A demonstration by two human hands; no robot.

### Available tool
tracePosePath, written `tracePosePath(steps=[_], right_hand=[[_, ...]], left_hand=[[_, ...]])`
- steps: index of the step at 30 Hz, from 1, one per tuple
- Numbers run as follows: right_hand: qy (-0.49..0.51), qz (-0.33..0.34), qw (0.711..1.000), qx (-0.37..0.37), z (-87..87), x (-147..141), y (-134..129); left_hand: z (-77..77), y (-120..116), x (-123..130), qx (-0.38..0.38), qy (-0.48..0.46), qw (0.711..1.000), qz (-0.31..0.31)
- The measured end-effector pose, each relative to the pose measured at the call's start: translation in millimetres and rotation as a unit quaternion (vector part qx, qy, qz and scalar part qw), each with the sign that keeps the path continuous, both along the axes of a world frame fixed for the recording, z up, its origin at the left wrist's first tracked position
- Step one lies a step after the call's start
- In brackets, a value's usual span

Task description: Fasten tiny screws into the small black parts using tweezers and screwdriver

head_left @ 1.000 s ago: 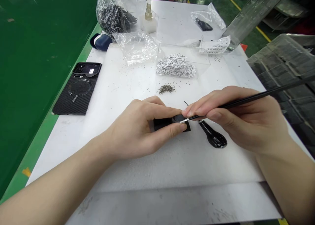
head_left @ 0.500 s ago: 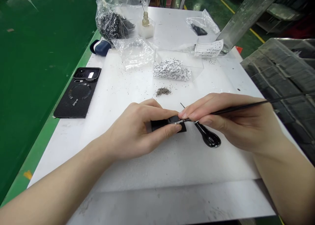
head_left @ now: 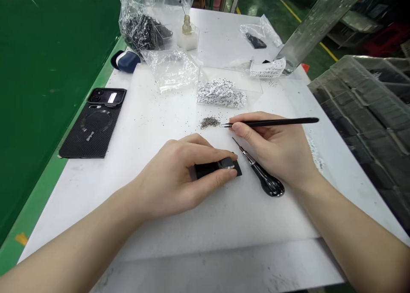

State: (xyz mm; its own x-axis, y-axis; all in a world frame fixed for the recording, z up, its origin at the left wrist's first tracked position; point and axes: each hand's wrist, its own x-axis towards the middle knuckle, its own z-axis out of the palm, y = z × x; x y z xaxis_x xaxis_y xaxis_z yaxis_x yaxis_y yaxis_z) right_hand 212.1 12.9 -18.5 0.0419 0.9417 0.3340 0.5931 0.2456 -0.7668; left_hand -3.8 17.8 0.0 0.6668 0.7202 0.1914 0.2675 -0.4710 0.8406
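Between its thumb and index finger, my left hand (head_left: 188,173) grips a small black block-like part (head_left: 206,169) on the white foam sheet (head_left: 208,224). A bit of bright metal shows near the fingertips. My right hand (head_left: 273,143) is closed on black tweezers (head_left: 275,122). Their tips are at the right edge of a little pile of tiny dark screw-like pieces (head_left: 209,122); whether they pinch one is too small to tell. A screwdriver with a glossy black handle (head_left: 270,184) lies between my hands, its thin shaft pointing up-left.
A clear tray (head_left: 221,94) of small white-and-grey pieces stands beyond the pile. Behind it are plastic bags (head_left: 169,68) and a small bottle (head_left: 186,26) in a white block. A black phone case (head_left: 96,126) lies left. Stacked clear bins (head_left: 361,105) stand right, near a grey post (head_left: 314,28).
My right hand has drawn the tweezers away from the black part and moved them up to the dark pile. My left hand keeps its grip. The screwdriver is now in fuller view.
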Motion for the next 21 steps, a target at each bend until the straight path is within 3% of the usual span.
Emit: tracePosePath(steps=[21], right_hand=[[-0.015,-0.003,0.999,-0.028,1.7,1.5,-1.1]], left_hand=[[0.5,-1.7,0.4,-0.010,-0.010,1.000,-0.005]])
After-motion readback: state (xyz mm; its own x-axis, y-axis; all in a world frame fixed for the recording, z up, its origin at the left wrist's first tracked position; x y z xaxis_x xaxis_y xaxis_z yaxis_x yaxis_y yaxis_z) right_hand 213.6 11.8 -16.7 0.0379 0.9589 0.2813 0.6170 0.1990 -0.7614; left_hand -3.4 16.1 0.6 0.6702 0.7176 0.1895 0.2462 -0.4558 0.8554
